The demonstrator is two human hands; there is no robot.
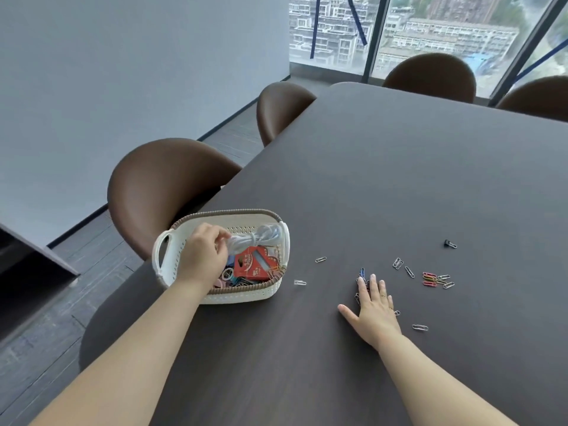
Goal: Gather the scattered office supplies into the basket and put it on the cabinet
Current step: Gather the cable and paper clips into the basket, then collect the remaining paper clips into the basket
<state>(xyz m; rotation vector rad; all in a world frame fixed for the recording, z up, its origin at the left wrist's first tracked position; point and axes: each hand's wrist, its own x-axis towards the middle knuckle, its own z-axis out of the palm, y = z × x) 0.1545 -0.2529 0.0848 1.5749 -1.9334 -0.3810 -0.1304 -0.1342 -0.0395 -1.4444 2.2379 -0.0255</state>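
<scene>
Sitting near the tabletop (399,167) edge, the white basket (246,295) holds a red box (255,262) and a white cord (261,238); your left hand (203,256) is in it, fingers curled on the cord; your right hand (373,312) lies flat, fingers spread, over some paper clips (362,273); more clips (430,279) and a black binder clip (449,243) lie nearby.

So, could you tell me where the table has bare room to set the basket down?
Bare: the far table toward the chairs, and the near strip between both forearms. Crowded: right of the basket, where paper clips and a binder clip surround the right hand.
</scene>
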